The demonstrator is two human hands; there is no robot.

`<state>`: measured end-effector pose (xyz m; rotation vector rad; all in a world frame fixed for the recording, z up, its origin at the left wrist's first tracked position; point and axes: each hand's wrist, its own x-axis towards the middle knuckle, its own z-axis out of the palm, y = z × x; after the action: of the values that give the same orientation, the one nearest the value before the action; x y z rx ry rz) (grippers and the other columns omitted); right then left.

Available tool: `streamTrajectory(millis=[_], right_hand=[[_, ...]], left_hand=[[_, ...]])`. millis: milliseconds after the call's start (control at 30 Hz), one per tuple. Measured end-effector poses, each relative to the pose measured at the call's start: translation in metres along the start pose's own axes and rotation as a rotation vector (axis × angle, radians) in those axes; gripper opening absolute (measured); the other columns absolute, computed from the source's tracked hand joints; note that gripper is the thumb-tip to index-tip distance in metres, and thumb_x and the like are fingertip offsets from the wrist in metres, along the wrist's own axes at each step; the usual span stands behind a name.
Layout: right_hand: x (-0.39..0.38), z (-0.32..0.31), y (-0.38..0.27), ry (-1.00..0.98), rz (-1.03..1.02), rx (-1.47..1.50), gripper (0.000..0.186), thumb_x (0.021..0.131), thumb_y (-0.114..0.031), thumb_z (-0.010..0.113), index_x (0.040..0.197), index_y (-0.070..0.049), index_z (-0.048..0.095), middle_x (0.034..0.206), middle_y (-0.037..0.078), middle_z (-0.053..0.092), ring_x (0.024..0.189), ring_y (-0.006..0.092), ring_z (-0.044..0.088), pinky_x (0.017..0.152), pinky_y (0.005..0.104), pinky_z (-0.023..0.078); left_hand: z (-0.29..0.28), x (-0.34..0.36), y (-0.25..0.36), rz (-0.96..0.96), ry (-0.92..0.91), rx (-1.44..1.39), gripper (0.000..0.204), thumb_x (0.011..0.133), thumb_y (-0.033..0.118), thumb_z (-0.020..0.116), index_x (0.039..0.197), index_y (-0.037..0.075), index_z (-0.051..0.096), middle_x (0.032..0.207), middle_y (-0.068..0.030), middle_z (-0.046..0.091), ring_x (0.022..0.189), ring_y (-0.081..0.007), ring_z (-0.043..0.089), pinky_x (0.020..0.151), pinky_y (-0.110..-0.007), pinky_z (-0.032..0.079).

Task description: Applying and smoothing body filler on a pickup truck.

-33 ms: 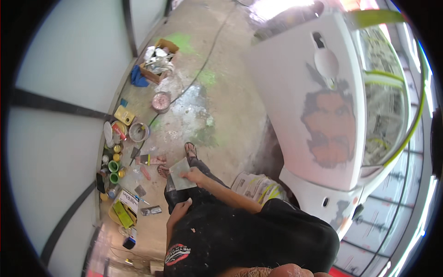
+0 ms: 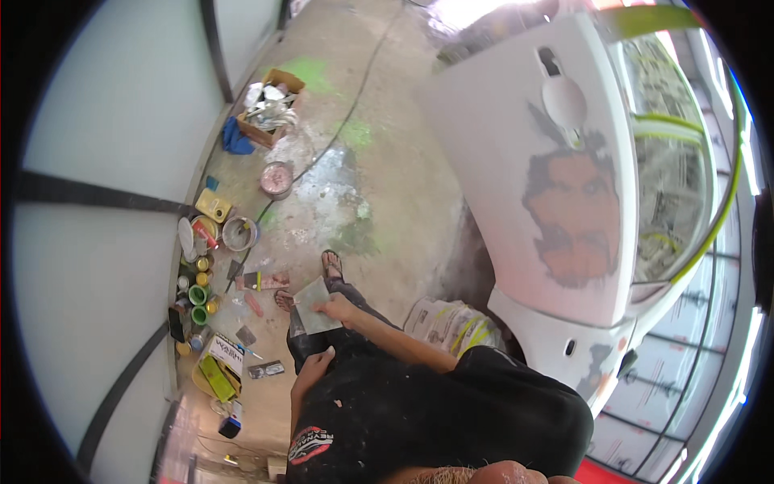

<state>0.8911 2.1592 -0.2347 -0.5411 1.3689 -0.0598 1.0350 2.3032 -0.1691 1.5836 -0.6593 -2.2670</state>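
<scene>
- We see our right hand (image 2: 339, 309) partly closed, gripping the edge of a flat grey-green sheet (image 2: 321, 321) with the fingers bent against it.
- The sheet is in front of our lap, over the dark trousers (image 2: 305, 345); we cannot tell whether it touches them.
- Our left hand (image 2: 316, 363) is loosely curled just beside the sheet's near edge, thumb uppermost; its fingers are partly hidden, so we cannot tell whether it has hold of anything.
- Near our feet, on the floor (image 2: 403, 185), we have a small red piece (image 2: 254, 304) and a dark flat blade (image 2: 266, 369).
- Along the floor's left edge we see green cups (image 2: 198, 295), a yellow can (image 2: 213, 206) and, farther up, an open cardboard box (image 2: 262, 135) beside a blue cloth (image 2: 236, 137).
- To our right stands a white car door (image 2: 500, 137) with an orange-and-grey patch (image 2: 574, 216).
</scene>
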Motion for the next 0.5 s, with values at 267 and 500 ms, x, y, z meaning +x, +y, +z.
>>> streamTrajectory(millis=[267, 500], right_hand=[[0.005, -0.061, -0.029, 0.121, -0.127, 0.124, 0.032, 0.085, -0.016, 0.073, 0.108, 0.005, 0.071, 0.094, 0.007, 0.072, 0.086, 0.0176, 0.067, 0.078, 0.0323, 0.052], [0.017, -0.119, -0.020, 0.250, -0.137, 0.316, 0.040, 0.081, -0.017, 0.074, 0.114, 0.005, 0.068, 0.107, 0.011, 0.071, 0.095, 0.0199, 0.067, 0.084, 0.0340, 0.053]], left_hand=[[0.012, 0.048, 0.017, 0.068, -0.058, 0.268, 0.059, 0.100, 0.049, 0.053, 0.097, -0.009, 0.064, 0.077, -0.0097, 0.059, 0.079, -0.0141, 0.053, 0.076, -0.033, 0.045], [0.010, 0.082, 0.027, -0.053, -0.155, 0.398, 0.054, 0.099, 0.045, 0.055, 0.097, -0.009, 0.064, 0.077, -0.0095, 0.059, 0.078, -0.0148, 0.054, 0.076, -0.033, 0.045]])
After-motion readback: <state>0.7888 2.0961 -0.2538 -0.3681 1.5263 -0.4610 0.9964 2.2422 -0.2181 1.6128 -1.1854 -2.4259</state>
